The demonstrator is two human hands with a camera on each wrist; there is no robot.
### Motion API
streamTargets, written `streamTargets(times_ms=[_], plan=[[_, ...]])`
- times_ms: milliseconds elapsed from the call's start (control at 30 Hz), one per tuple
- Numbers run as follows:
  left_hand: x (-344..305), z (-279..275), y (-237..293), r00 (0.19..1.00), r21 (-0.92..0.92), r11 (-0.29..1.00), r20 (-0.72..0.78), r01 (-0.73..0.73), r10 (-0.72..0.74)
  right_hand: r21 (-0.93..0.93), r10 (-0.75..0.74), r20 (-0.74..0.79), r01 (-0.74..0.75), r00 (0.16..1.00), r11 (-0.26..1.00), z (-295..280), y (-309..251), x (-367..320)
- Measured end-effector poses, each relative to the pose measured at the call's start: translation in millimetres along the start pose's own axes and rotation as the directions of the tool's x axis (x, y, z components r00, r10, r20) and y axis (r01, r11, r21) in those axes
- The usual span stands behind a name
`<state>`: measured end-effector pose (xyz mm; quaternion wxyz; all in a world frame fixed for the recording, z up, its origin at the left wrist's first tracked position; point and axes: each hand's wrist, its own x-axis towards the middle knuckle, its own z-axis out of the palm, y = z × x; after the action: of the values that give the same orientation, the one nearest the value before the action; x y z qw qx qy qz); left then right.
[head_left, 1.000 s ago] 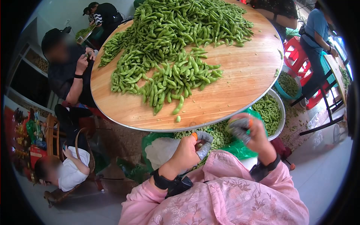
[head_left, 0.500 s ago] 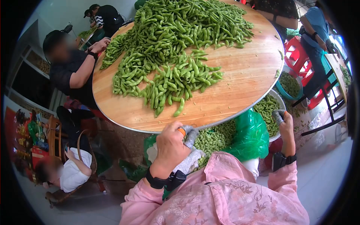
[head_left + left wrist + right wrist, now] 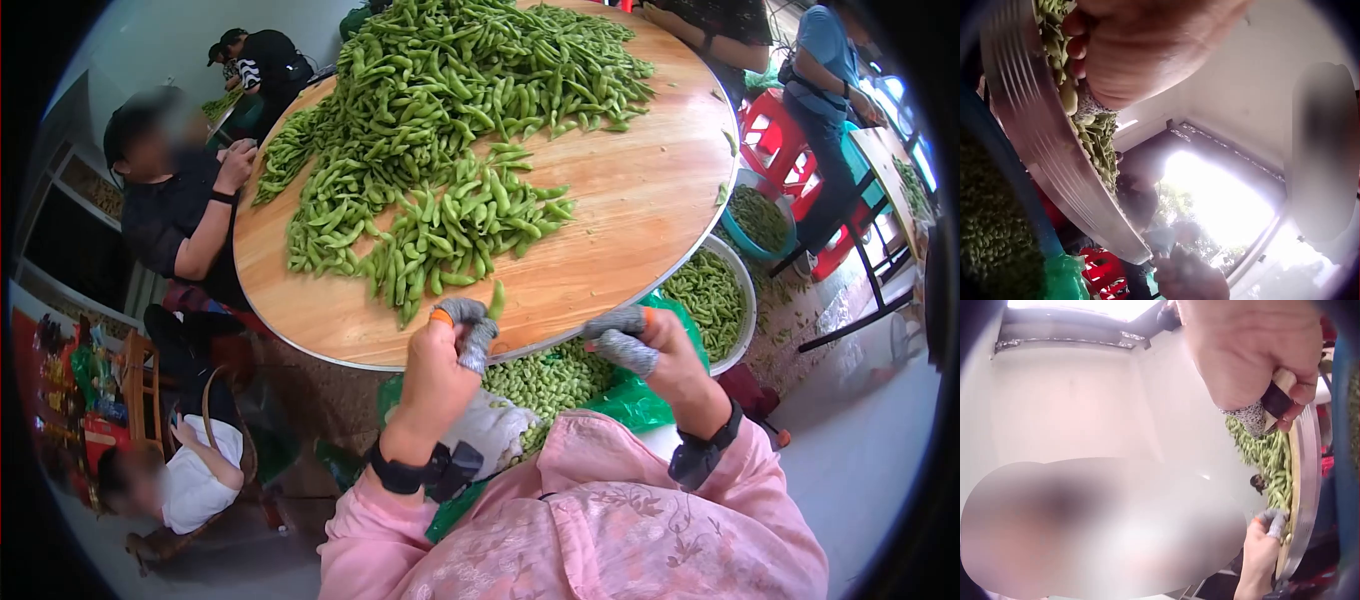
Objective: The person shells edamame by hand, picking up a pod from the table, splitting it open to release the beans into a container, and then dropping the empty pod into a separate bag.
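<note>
At the table's near edge, my left hand (image 3: 440,365) pinches a green soybean pod (image 3: 497,300) between thumb and forefinger, both wrapped in grey. The pod stands up from the fingertips. My right hand (image 3: 675,365), also with grey-wrapped thumb and forefinger, hovers to its right, just off the table rim. In the right wrist view its fingers curl round a small pale piece with a black band (image 3: 1277,400); its tip is hidden. A big heap of soybean pods (image 3: 440,130) covers much of the round wooden table (image 3: 640,210). Shelled green beans (image 3: 555,380) lie below the edge.
Green plastic (image 3: 640,400) lines the spot with the beans, beside a whitish cloth (image 3: 490,430). On the right stand a pale basin (image 3: 748,320) of pods and a teal basin (image 3: 785,240). Other people sit around, one person (image 3: 170,200) at the table's left; red stools (image 3: 775,135) stand behind.
My right hand swung out right over the pale basin, then came back toward the left hand. The left hand rose to the table edge and now has a pod in its fingertips.
</note>
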<state>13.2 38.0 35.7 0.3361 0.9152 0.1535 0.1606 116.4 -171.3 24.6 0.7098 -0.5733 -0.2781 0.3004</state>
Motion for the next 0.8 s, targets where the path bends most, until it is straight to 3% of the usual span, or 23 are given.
streamTargets(times_ms=[33, 67, 200, 433, 667, 733, 800], plan=[[-6.8, 4.1, 10.3, 0.997, -0.386, 0.919, 0.057, 0.077, -0.059, 0.061, 0.019, 0.027, -0.02, 0.999, 0.998, 8.2, -1.1, 2.6], [-12.6, 6.6, 19.6, 0.987, -0.705, 0.691, 0.132, 0.159, -0.093, 0.122, 0.034, 0.056, -0.041, 0.998, 0.992, 14.7, -2.1, 5.1], [-25.4, 13.2, 34.9, 0.96, -0.75, 0.603, 0.256, 0.272, -0.116, 0.178, 0.105, 0.101, -0.122, 0.989, 0.977, 26.3, -11.1, 6.4], [-26.9, 14.1, 40.0, 0.96, -0.673, 0.705, 0.276, 0.223, -0.04, 0.156, 0.113, 0.112, -0.129, 0.987, 0.979, 25.8, -11.3, 4.3], [-28.6, 19.0, 36.1, 0.962, -0.705, 0.672, 0.271, 0.228, -0.042, 0.157, 0.093, 0.05, -0.099, 0.994, 0.983, 27.0, -0.7, 4.2], [-29.8, 20.7, 34.7, 0.941, -0.743, 0.594, 0.328, 0.31, -0.08, 0.17, 0.108, 0.032, -0.112, 0.994, 0.979, 28.1, -0.6, 3.0], [-29.8, 23.3, 36.5, 0.958, -0.721, 0.646, 0.281, 0.252, -0.059, 0.184, 0.116, 0.021, -0.118, 0.993, 0.976, 27.8, 0.9, 3.4]])
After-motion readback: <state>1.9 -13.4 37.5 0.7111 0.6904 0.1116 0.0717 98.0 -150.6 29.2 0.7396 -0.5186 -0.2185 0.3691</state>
